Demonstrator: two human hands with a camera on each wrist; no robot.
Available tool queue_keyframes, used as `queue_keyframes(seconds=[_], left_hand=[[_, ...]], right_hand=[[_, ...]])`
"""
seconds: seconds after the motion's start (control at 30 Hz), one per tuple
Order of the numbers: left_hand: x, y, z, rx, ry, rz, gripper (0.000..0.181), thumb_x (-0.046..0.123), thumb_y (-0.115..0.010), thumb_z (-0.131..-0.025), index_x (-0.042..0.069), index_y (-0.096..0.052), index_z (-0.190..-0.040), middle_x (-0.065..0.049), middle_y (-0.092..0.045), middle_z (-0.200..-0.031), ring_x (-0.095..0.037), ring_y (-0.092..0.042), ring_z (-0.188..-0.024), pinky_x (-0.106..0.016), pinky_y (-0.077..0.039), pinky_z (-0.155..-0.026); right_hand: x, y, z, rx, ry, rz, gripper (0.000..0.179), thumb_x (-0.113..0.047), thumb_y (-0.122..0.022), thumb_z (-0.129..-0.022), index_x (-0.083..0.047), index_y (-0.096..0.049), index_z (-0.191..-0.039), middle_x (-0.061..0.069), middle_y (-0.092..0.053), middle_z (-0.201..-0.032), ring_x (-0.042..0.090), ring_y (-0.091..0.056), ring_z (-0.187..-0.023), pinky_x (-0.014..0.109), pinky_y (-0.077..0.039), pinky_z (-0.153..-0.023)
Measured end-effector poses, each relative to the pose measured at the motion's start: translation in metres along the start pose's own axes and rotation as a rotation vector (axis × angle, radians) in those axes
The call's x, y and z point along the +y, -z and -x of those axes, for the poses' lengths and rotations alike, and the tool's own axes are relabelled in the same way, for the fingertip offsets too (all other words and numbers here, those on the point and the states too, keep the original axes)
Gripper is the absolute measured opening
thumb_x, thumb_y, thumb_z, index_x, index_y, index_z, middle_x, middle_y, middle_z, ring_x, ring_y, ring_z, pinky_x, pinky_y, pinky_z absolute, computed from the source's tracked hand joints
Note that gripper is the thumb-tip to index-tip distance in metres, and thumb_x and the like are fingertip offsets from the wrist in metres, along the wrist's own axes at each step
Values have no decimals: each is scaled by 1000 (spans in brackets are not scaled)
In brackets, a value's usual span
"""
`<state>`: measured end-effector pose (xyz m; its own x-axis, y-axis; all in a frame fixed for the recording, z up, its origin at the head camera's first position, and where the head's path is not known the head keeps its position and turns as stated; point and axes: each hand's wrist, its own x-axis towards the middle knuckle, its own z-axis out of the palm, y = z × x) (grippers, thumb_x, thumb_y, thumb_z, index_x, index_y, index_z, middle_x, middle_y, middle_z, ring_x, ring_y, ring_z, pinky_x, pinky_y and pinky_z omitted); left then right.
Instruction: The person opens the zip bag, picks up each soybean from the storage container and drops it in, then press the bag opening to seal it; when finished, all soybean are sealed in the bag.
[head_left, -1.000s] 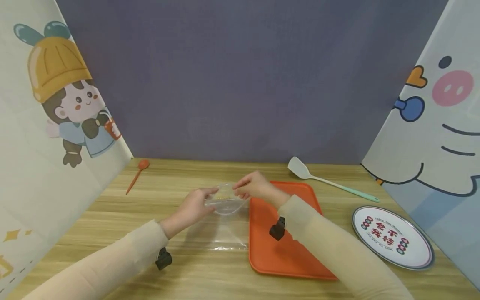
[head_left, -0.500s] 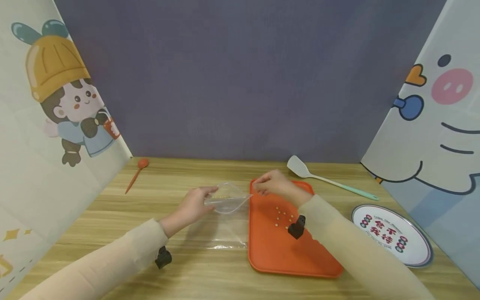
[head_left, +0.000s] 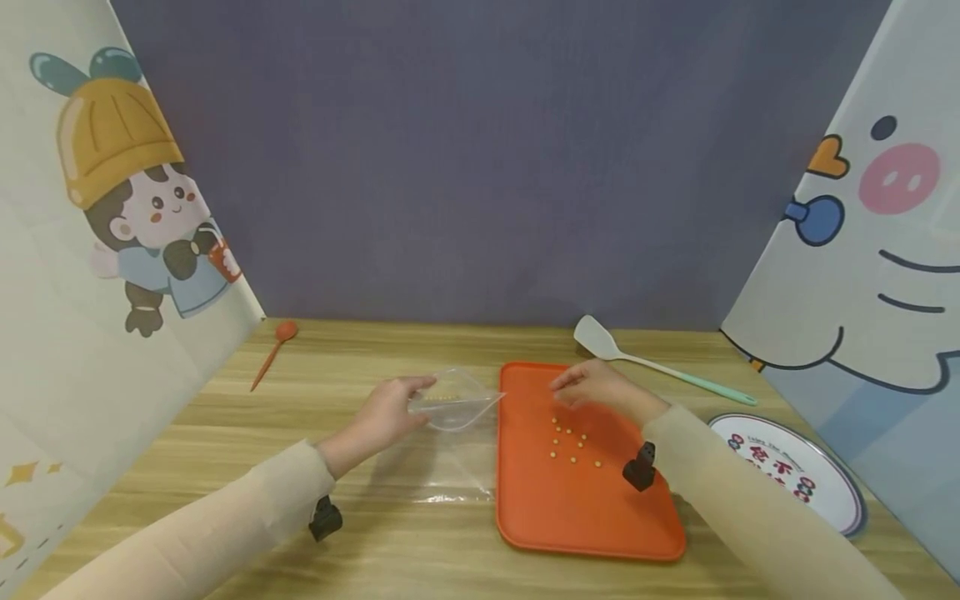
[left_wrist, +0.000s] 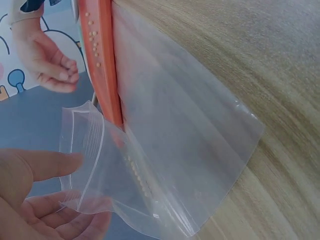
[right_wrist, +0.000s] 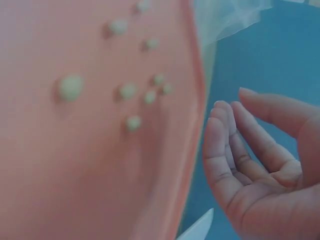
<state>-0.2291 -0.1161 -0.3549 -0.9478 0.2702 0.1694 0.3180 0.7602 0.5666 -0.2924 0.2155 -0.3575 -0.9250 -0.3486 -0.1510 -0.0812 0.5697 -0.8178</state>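
Note:
My left hand (head_left: 386, 417) holds the mouth of a clear zip bag (left_wrist: 170, 85) between thumb and fingers, the mouth gaping. A row of small pale-yellow beans (left_wrist: 137, 177), like soybeans, shows inside the bag. Over the far part of the orange tray (head_left: 585, 517) hovers my right hand (head_left: 596, 390), fingers loosely bent. In the right wrist view its thumb stands apart from the fingers (right_wrist: 216, 145), with nothing between them. Several of the same beans (head_left: 573, 459) lie scattered on the tray, below the right hand.
Behind the tray lies a white spatula with a green handle (head_left: 712, 386). A round printed plate (head_left: 780, 450) is at the right, partly covered by the right sleeve. An orange spoon (head_left: 275, 354) rests at the far left of the wooden table (head_left: 360, 542).
My right hand has left the bag's mouth and moved right over the tray, uncovering the scattered beans. My left hand keeps its place with the bag.

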Motion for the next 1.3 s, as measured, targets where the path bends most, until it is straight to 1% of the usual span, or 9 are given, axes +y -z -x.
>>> queue_keyframes(seconds=[0.17,0.33,0.4,0.53,0.67,0.73,0.97,1.13,1.3], left_hand=[[0,0,1,4,-4,-9,58,3,-74,-78,2,-55,-134,-17,-59,-133,-36,-61,-114,-46,-55,-95],[1,0,0,2,-1,-11,58,3,-74,-79,3,-55,-134,-17,-60,-133,-36,-61,-114,-46,-54,-95],[1,0,0,0,2,-9,58,4,-74,-79,3,-55,-134,-16,-59,-133,-36,-61,-114,-47,-54,-96],[1,0,1,1,4,-9,58,4,-74,-79,3,-55,-134,-16,-59,-134,-35,-61,-115,-47,-54,-97],[1,0,1,1,6,-6,58,4,-74,-79,3,-55,-134,-16,-59,-134,-35,-61,-115,-46,-54,-96],[1,0,0,0,6,-1,58,4,-74,-80,3,-55,-134,-15,-59,-134,-35,-61,-115,-46,-54,-96],[2,0,1,0,6,4,58,4,-74,-79,3,-55,-134,-16,-59,-134,-36,-61,-115,-47,-54,-96],[1,-1,2,0,2,-1,57,4,-75,-79,2,-56,-133,-16,-60,-133,-36,-61,-114,-46,-54,-95],[1,-1,2,2,7,5,58,4,-75,-79,2,-56,-133,-17,-60,-133,-36,-61,-114,-46,-55,-95]], right_hand=[[15,-2,-2,-4,-1,10,31,-8,-69,-86,8,-66,-113,12,-74,-97,14,-63,-73,31,-58,-70],[22,-8,-4,-41,16,55,24,-4,-69,-84,5,-69,-107,13,-74,-98,12,-64,-74,29,-58,-68],[22,-10,-4,-62,16,71,21,-2,-68,-84,4,-70,-104,13,-73,-99,11,-64,-75,29,-57,-67],[22,-11,-6,-75,7,85,19,2,-70,-81,3,-71,-100,9,-74,-94,10,-64,-71,26,-56,-65],[21,-13,-6,-64,6,116,20,5,-72,-77,2,-73,-97,6,-73,-85,9,-61,-67,25,-54,-62],[20,-15,-6,-59,6,122,20,6,-72,-76,2,-73,-96,7,-72,-82,10,-61,-67,25,-54,-62],[21,-16,-7,-61,10,111,13,0,-74,-80,2,-72,-92,6,-72,-82,11,-62,-68,26,-55,-62],[24,-11,-10,-82,19,89,15,-4,-72,-83,4,-70,-95,6,-73,-83,12,-63,-69,28,-58,-64],[22,-6,-10,-128,3,29,18,-4,-67,-87,7,-67,-101,9,-73,-88,15,-66,-73,32,-60,-70]])
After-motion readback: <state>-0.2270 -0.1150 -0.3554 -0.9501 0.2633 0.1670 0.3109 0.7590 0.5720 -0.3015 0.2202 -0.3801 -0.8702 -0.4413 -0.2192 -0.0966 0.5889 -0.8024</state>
